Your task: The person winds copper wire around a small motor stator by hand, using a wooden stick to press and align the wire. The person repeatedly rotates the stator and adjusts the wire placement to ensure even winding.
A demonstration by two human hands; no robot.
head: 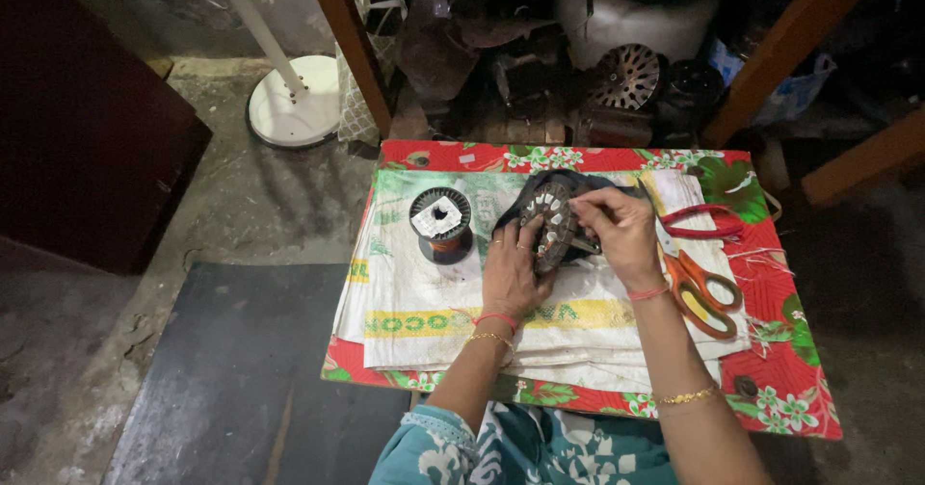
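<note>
A round metal motor stator (552, 223) with slotted teeth stands on edge on a white woven sack (434, 302). My left hand (510, 271) steadies its lower left side, fingers against the rim. At its top right my right hand (620, 230) pinches something thin, too small to make out, against the slots. A black spool of copper wire (441, 223) stands upright just left of the stator.
Orange-handled scissors (700, 288) and a red-handled tool (701, 221) lie to the right on the red floral cloth (780, 389) over the low table. Motor parts (626, 76) and a white tank sit behind it. A white fan base (294, 111) stands on the floor at left.
</note>
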